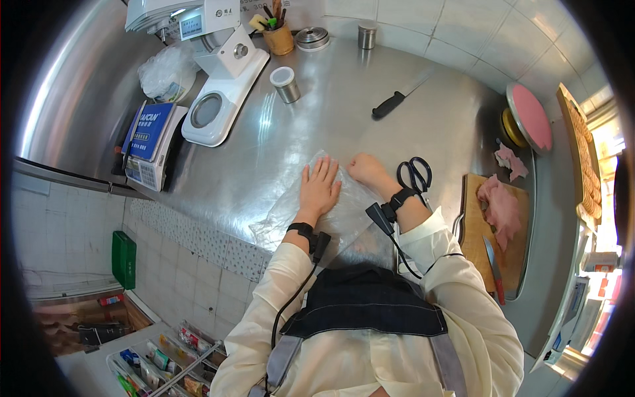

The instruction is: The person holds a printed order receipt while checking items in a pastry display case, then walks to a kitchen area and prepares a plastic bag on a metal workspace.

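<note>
A clear plastic bag or sheet (352,208) lies wrinkled on the steel worktop (317,104) in front of me. My left hand (321,187) rests flat on it, palm down, fingers slightly spread. Just to the right, my right hand (369,169) is curled into a fist by the plastic's right edge. Whether a bit of plastic is tucked inside that fist is hidden. Black-handled scissors (414,174) lie beside my right wrist, partly covered by the forearm.
A black-handled knife (389,105) lies farther back. At left stand a white mixer (221,94), a digital scale (147,168) and a lidded metal shaker (285,85). On the right, a wooden board (476,208) holds pink cloth (501,211) and a red-handled knife (494,270).
</note>
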Available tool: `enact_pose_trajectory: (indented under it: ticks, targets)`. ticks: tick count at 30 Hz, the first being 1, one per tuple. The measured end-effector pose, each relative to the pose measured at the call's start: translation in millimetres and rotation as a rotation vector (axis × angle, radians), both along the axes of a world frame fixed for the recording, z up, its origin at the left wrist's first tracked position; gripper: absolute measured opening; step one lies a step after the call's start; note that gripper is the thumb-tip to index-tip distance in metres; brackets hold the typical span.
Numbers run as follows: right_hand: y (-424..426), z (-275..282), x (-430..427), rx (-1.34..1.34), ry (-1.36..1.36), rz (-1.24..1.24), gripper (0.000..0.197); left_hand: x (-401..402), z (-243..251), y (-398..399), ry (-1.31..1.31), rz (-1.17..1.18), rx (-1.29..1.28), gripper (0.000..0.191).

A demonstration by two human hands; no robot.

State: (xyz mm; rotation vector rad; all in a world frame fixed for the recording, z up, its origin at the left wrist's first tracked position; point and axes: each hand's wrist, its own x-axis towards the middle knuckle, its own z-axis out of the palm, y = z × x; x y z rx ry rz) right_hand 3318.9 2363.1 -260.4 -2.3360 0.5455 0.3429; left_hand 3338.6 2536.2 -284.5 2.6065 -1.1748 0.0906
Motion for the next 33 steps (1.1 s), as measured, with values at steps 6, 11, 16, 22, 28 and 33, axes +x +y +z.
enact_pose_trajectory:
  ticks: [6, 11, 16, 22, 28, 33]
  targets:
    - [1, -2, -11, 0.087, -0.200, -0.047, 0.017, 1, 0, 1, 0.005, 0.025, -0.023, 0.052]
    - [6, 12, -32, -0.197, -0.569, 0.169, 0.010, 2, 3, 1, 0.018, 0.034, -0.053, 0.054]
    - [8, 21, -41, -0.381, -0.850, 0.393, 0.005, 3, 4, 2, 0.048, 0.026, -0.063, 0.055]
    - [-1, 12, -26, 0.719, -0.171, -0.366, 0.014, -3, 2, 13, -0.068, -0.081, -0.038, 0.052]
    - [-10, 27, 1, 0.610, 0.040, -0.287, 0.017, -6, 2, 15, 0.011, -0.432, 0.031, 0.047]
    - [-6, 15, 9, 0.753, 0.015, -0.470, 0.013, -1, 3, 15, -0.032, -0.502, 0.072, 0.048]
